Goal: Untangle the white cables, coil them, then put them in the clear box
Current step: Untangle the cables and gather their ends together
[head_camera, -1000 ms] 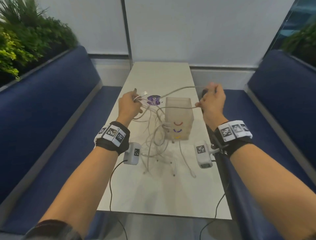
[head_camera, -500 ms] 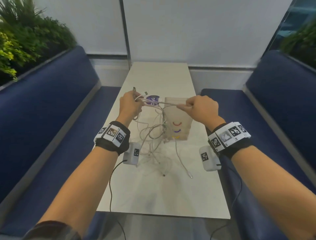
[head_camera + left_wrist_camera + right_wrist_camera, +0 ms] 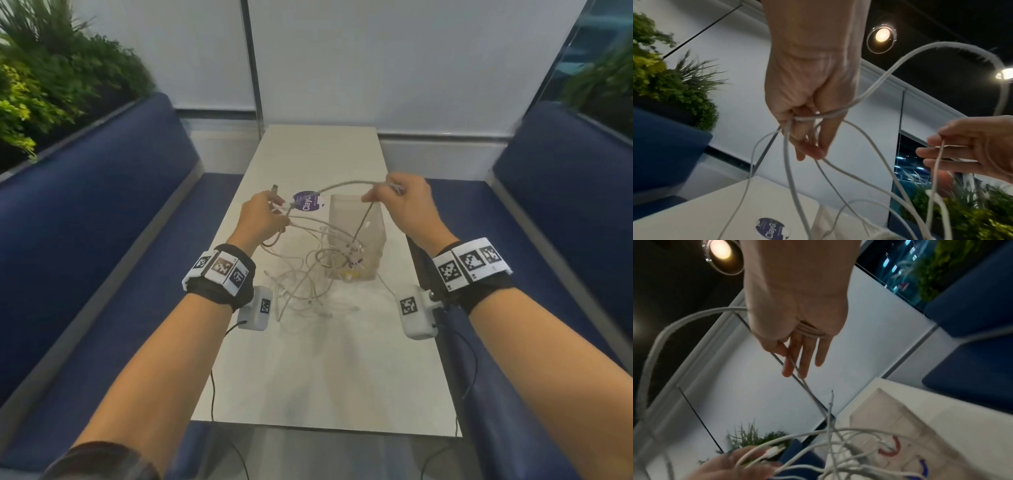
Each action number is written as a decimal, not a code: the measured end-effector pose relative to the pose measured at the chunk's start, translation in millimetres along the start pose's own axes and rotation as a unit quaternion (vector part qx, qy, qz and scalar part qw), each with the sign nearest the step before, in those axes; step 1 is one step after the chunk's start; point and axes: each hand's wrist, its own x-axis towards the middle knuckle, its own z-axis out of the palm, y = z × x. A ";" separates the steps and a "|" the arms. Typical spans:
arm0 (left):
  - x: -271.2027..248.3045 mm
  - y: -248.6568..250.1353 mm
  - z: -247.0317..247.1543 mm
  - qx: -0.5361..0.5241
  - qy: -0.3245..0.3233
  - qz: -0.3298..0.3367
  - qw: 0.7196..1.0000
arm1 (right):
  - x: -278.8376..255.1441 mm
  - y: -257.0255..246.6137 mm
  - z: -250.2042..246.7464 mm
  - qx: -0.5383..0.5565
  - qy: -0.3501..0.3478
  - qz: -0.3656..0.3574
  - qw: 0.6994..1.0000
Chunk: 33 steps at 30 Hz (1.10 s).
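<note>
Your left-hand fingers (image 3: 807, 129) are curled round a bunch of white cable strands, gripping them where several loops and at least one plug end come together, while your right-hand fingers (image 3: 797, 360) lie nearly straight and pinch a single thin strand that runs down into the knot. Between the two, your left hand (image 3: 262, 219) and right hand (image 3: 407, 202) are raised above the worktop (image 3: 318, 370), well apart, with one thicker length arching from grip to grip. Below them the white cables (image 3: 308, 274) hang in a loose snarl, its lower loops lying on the worktop just in front of the clear box (image 3: 371, 222), some strands crossing the front of it. The box stands upright near the middle of the worktop; whether anything lies inside it cannot be told through its cloudy wall. A round purple sticker (image 3: 306, 202) sits on the worktop beyond your left hand, and blue bench seats (image 3: 102, 240) run along both sides.

The step in hand looks like untangling: nothing appears coiled yet. The next move likely calls for you to follow the pinched strand to where it enters the knot, then feed its free end back through the loops rather than pull, since a hard tug from two raised hands could cinch the tangle tighter or drag the light box along.
</note>
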 end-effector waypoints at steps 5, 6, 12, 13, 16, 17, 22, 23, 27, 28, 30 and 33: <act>0.0 14.3 2.7 0.002 -0.001 0.042 0.999 | -2.2 -20.4 4.1 0.098 -0.170 0.028 0.980; 0.3 15.6 3.2 0.008 0.013 0.045 0.999 | -2.8 -25.5 2.8 0.161 -0.184 0.038 0.969; 1.2 -6.7 3.5 0.114 0.063 0.015 0.991 | 3.8 -40.9 -19.4 0.398 -0.104 0.057 0.910; 1.0 -10.1 3.6 0.122 0.071 0.007 0.990 | 2.7 -43.5 -20.2 0.302 -0.090 0.006 0.949; 0.2 -12.5 4.2 0.136 0.084 -0.010 0.987 | -3.2 -47.1 -10.2 -0.053 -0.023 -0.189 0.980; 0.0 -13.1 4.1 0.139 0.087 -0.013 0.986 | -5.1 -49.4 -7.5 -0.099 0.009 -0.236 0.967; -0.1 -22.3 -3.0 0.164 0.101 -0.015 0.981 | -5.3 -46.4 -13.6 -0.171 0.118 -0.321 0.924; 0.7 -24.5 -4.5 0.169 0.103 -0.018 0.980 | -5.4 -45.0 -14.4 -0.202 0.111 -0.313 0.921; 2.2 -26.6 -10.2 0.178 0.108 -0.029 0.978 | -7.5 -39.9 -19.8 -0.289 0.074 -0.234 0.925; 2.2 -27.4 -11.9 0.182 0.109 -0.031 0.977 | -7.4 -39.4 -23.3 -0.301 0.084 -0.220 0.924; 2.7 -30.7 -14.1 0.193 0.113 -0.037 0.974 | -7.7 -40.3 -30.8 -0.334 0.115 -0.201 0.914; 3.8 -33.2 -12.3 0.208 0.112 -0.040 0.971 | -9.6 -42.2 -33.1 -0.388 0.122 -0.198 0.892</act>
